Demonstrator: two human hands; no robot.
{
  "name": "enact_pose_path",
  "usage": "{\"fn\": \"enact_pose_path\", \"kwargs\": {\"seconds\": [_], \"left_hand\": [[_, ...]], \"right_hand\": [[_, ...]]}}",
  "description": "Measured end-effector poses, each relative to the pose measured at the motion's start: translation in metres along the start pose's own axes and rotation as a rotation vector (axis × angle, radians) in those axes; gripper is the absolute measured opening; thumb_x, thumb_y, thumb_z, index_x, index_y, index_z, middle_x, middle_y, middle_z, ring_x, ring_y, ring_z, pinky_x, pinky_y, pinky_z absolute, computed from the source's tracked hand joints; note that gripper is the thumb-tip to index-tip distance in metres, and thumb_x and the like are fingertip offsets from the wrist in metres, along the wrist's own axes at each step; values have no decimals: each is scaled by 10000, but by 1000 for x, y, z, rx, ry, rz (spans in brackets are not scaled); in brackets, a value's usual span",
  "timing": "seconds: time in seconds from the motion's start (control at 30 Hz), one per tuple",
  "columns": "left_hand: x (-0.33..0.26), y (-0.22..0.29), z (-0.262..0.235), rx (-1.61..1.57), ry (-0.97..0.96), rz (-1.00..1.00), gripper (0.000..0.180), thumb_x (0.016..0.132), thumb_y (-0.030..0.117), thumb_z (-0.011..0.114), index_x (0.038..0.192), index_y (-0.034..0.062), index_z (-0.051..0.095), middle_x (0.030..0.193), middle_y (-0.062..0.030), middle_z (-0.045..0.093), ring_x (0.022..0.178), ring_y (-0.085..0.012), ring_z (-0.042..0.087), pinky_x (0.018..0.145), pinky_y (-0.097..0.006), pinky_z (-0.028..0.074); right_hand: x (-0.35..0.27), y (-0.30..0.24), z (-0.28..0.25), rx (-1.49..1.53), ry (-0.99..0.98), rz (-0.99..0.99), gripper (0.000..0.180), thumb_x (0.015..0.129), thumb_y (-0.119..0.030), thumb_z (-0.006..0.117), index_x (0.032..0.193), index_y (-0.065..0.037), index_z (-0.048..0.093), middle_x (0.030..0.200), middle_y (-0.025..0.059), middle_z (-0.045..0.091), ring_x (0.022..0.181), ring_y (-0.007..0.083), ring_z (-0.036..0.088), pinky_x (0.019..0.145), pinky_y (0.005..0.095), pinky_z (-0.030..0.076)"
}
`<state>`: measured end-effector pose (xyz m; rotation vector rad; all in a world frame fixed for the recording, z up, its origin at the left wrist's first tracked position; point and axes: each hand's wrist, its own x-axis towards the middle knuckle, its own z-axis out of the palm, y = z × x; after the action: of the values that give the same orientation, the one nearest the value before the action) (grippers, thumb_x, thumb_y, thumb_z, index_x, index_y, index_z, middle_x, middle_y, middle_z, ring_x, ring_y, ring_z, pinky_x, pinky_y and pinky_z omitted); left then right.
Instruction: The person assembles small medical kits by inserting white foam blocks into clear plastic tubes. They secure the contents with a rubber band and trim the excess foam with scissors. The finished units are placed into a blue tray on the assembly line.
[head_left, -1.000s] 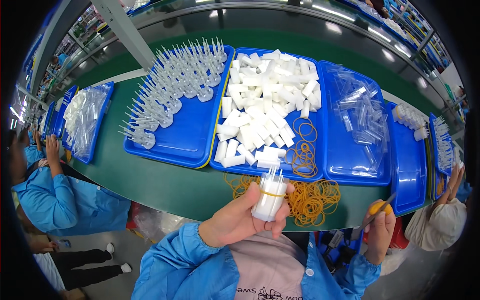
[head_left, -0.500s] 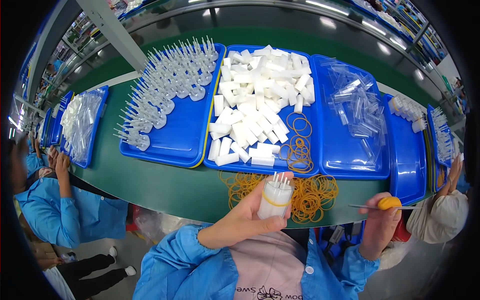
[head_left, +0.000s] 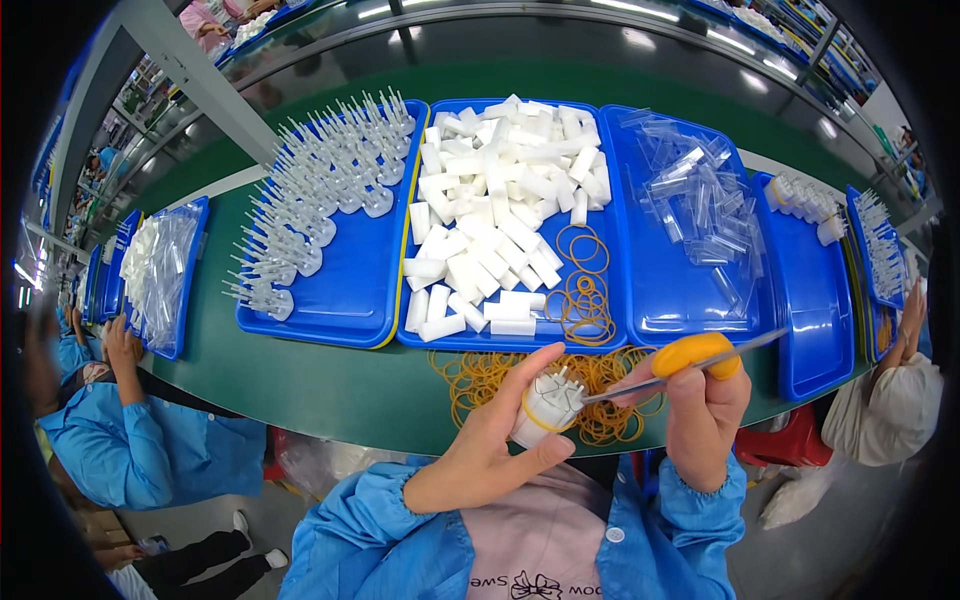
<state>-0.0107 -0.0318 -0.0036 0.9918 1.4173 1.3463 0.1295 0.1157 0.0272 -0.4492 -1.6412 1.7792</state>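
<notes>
Your left hand (head_left: 480, 455) has its fingers wrapped round the white bundle (head_left: 545, 408), upright just below the rubber bands (head_left: 500, 375), while your right hand (head_left: 705, 415) grips scissors (head_left: 690, 358) pointing left into its top.

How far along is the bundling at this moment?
Done: the white bundle in the left hand already has a yellow rubber band around it. In hand: the right hand holds yellow-handled scissors with the blades at the bundle's top. Left: many loose white pieces fill the middle blue tray, and a pile of rubber bands lies on the green table.
</notes>
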Motion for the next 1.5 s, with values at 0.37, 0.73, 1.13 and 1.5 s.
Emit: {"fn": "enact_pose_path", "kwargs": {"seconds": [0.37, 0.73, 1.13, 1.5], "left_hand": [[0, 7, -1, 300, 62, 124, 656, 821, 276, 682, 1337, 18, 369, 1157, -176, 563, 1004, -291, 607, 847, -341, 464], [0, 2, -2, -72, 18, 38, 618, 814, 149, 683, 1327, 15, 366, 1200, -119, 536, 1088, -202, 537, 906, -306, 415], [12, 14, -1, -424, 96, -143, 749, 771, 323, 735, 1345, 18, 363, 1108, -101, 557, 1026, -180, 542, 894, -315, 426], [15, -1, -8, -823, -234, -204, 671, 936, 362, 510, 1441, 32, 216, 1252, -107, 471, 1099, -192, 501, 935, -327, 396]], "right_hand": [[19, -11, 1, 66, -153, 220, 186, 944, -154, 523, 946, 28, 557, 840, 117, 657, 705, 145, 647, 617, 261, 533], [17, -18, 5, -219, -146, -129, 147, 893, -137, 584, 928, 6, 594, 824, 144, 643, 644, 213, 650, 567, 278, 516], [30, -4, -18, 147, -3, 75, 244, 960, -222, 498, 998, 19, 487, 843, 151, 616, 697, 202, 664, 609, 281, 565], [24, -3, -19, 155, -13, 89, 246, 959, -222, 505, 1013, 17, 489, 861, 142, 616, 710, 186, 661, 619, 267, 560]]}}
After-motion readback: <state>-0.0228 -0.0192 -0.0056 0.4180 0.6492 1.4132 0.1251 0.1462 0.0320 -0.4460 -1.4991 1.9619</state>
